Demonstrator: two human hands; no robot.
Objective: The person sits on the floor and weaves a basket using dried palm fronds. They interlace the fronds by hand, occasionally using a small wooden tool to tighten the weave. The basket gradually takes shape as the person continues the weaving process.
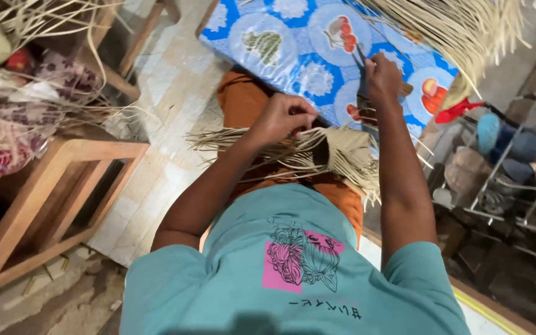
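**Two hands at work on a half-woven palm-leaf piece**

The person sits looking down over a teal shirt (299, 279) and orange trousers (243, 102), with a partly woven piece of dry straw-coloured strips (336, 155) lying across the lap, near the middle of the view. The left hand (283, 118) rests on the near-left part of the weave, fingers curled together and pinched on a few strips. The right hand (381, 77) is raised farther off, to the right, fist closed around a thin dark strand or tool (362, 93) that runs down toward the weave; the picture is too soft to tell which it is.

Beyond the knees lies a blue patterned cloth (293, 37) with round fruit prints. More loose strips (460, 25) hang at the far right, and a wooden stool frame (51, 186) stands at the left on the pale tiled floor (169, 105).

The risks look small but real: the dry strips seem brittle, so a hard pull by the right hand could snap one or loosen the finished rows, and if the left-hand pinch slackens, the open fringe could slip out of order.
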